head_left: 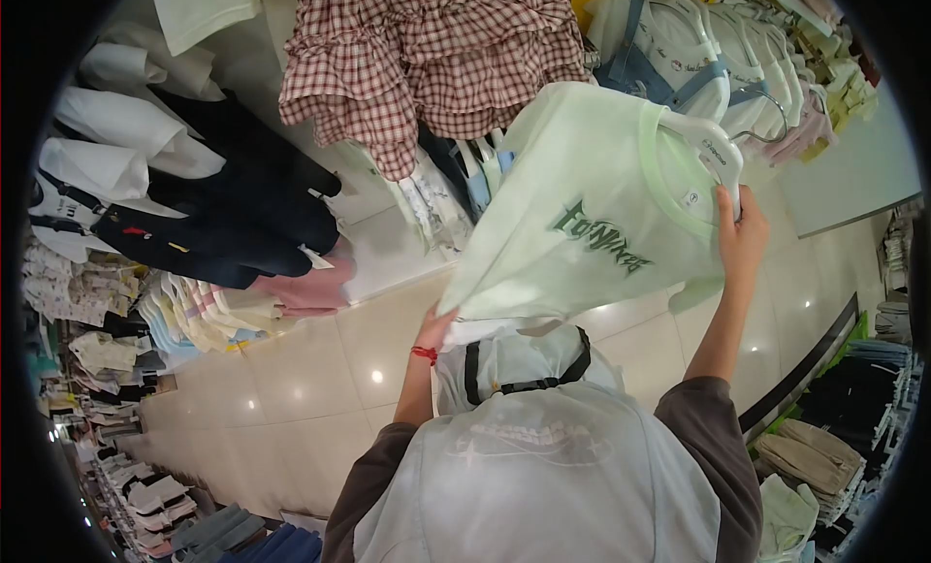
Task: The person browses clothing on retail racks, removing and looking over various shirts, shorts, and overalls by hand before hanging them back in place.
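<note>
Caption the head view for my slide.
Left hand and right hand hold up a pale green printed T-shirt on its white hanger, red-checked garments behind.

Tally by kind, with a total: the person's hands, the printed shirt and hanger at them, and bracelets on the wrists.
Hands: 2 (left hand, right hand)
Pale green T-shirt: 1
White hanger: 1
Red bracelet: 1
Total: 5
</note>
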A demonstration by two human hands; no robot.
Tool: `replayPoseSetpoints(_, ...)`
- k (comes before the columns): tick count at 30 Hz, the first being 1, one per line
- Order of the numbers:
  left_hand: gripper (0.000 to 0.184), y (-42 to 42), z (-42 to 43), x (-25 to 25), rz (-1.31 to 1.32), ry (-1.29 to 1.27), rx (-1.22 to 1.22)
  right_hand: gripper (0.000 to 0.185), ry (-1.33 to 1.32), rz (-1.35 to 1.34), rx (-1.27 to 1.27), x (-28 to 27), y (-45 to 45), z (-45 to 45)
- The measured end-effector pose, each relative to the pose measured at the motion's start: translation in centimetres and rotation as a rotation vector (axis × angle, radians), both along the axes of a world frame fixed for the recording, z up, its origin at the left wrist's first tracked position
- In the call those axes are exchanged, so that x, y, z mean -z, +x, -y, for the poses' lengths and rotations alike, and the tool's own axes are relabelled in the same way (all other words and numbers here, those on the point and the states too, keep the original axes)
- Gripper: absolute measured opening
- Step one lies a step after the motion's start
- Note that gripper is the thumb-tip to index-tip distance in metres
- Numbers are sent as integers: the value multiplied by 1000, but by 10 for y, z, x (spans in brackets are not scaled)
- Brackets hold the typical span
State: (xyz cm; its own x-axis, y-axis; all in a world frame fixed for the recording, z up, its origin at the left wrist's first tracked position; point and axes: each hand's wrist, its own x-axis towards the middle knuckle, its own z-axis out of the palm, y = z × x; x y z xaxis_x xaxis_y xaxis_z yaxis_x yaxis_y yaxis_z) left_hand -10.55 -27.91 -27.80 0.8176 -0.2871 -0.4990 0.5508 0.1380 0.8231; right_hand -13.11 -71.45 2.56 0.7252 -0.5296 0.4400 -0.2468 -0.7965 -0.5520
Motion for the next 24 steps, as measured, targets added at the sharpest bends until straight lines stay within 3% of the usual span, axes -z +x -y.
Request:
replayPoseSetpoints(2, 49, 10, -7, -11, 12, -94, -188, 30, 28, 15, 38, 17, 0, 13)
replayPoseSetpoints(6, 36, 23, -25, -48, 52, -82, -228, 33, 75, 49, 118, 37, 1, 27)
replayPoseSetpoints(9, 52, 26, -41, -57, 43, -21, -232, 33, 89, 74, 101, 45, -3, 43)
replayPoseSetpoints(13, 26, 26, -35, -61, 136, -193, -282, 31, 169, 84, 53, 47, -12, 59)
replayPoseSetpoints(16, 30, 22, -29, -52, 72, -152, -360, 28, 387, 82, -102, 45, -27, 75)
replayPoseSetpoints(20, 35, 24, -16, -5, -3, 166, -148, 31, 605, 16, -311, 31, -49, 53)
replayPoseSetpoints(23, 36, 35, 6, 3, 89, 316, 81, 37, 702, -205, -392, 15, -61, 26)
replayPoseSetpoints(24, 41, 42, 14, 3, 261, 428, 127, 39, 713, -279, -432, 10, -61, 13)
